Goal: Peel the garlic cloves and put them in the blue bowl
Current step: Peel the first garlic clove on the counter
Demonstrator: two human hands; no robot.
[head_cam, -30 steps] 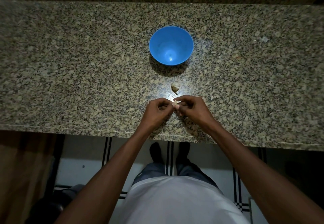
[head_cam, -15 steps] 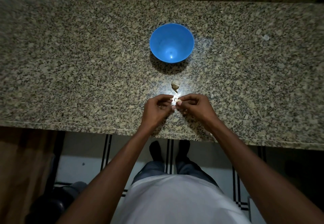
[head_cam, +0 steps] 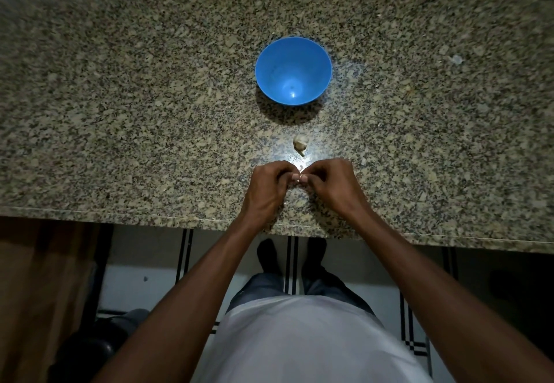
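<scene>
Garlic is the matter at hand, though the biggest thing in view is the speckled granite counter (head_cam: 120,112), which runs the full width of the picture with its front edge just past the person's wrists. On it, toward the back and a little right of centre, stands the blue bowl (head_cam: 293,70), upright, with nothing visible inside but a glint of light at the bottom. Nearer the front edge, the left hand (head_cam: 268,187) and the right hand (head_cam: 331,186) meet over the counter, knuckles up, fingers curled inward and thumb tips touching side by side. They pinch something small between them, presumably a garlic clove, but it is almost wholly hidden by the fingers, so its state cannot be told. Between the hands and the bowl, apart from both, lies a small pale piece of garlic (head_cam: 300,143) on the counter, in a bright patch of light.
</scene>
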